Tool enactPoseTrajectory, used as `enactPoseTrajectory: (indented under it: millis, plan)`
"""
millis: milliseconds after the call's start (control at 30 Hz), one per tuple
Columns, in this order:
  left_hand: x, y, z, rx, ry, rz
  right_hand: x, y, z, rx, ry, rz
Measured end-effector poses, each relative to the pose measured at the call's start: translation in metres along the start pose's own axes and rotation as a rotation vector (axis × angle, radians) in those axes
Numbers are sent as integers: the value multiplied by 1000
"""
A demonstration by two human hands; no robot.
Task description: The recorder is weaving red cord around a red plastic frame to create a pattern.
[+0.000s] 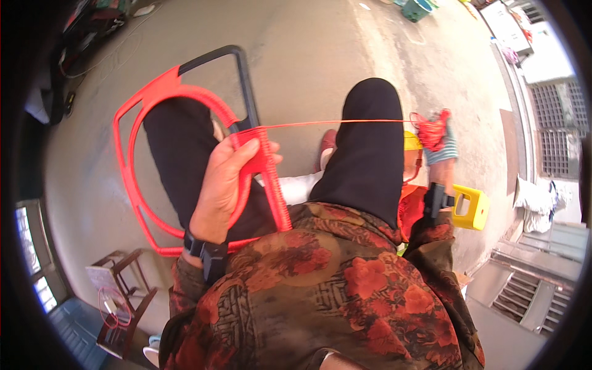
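Note:
My left hand (225,179) is closed around one side of a red plastic frame (126,166), its thumb pressed on top. The frame has a round ring inside it and a black section (242,80) at its far end. It rests over my left thigh. A thin red cord (345,121) runs straight from beside my left thumb across to the right. At that end my right hand (442,148), in a striped glove, is closed around a loose bundle of red cord (433,131). The bundle hides most of its fingers.
Beside my right leg are a yellow plastic piece (472,208) with a rectangular opening and a red object (412,213), partly hidden. A wooden stool (123,308) with a pink loop on it stands at the lower left. A green bucket (417,9) is at the far right.

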State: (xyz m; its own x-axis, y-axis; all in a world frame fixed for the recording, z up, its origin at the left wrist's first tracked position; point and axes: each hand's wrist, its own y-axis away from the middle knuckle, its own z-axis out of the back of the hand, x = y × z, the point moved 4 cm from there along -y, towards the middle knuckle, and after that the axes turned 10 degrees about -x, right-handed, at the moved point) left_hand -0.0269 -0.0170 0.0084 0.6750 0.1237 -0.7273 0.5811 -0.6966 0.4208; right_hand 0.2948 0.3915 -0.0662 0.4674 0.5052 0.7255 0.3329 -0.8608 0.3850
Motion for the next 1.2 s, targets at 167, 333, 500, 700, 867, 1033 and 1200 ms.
enactPoseTrajectory:
  millis: [167, 333, 500, 700, 867, 1033, 1200]
  plan:
    - [0, -3, 1, 40, -12, 9, 48, -14, 5, 32, -435, 50]
    - [0, -7, 8, 31, -31, -36, 58, 19, -56, 40, -132, 318]
    - [3, -15, 23, -65, 210, -95, -16, 113, -170, 452, 708, 11]
    - [5, -16, 34, -187, 43, -229, -187, 186, -238, 1303, 1645, 62]
    - [5, -17, 35, -277, -115, -200, -257, 169, -278, 1299, 1304, 418]
    - [0, -18, 35, -298, -250, -267, -255, 141, -279, 934, 1119, 123]
    - [-4, -15, 32, -403, -307, -452, -241, 129, -276, 486, 1021, -176]
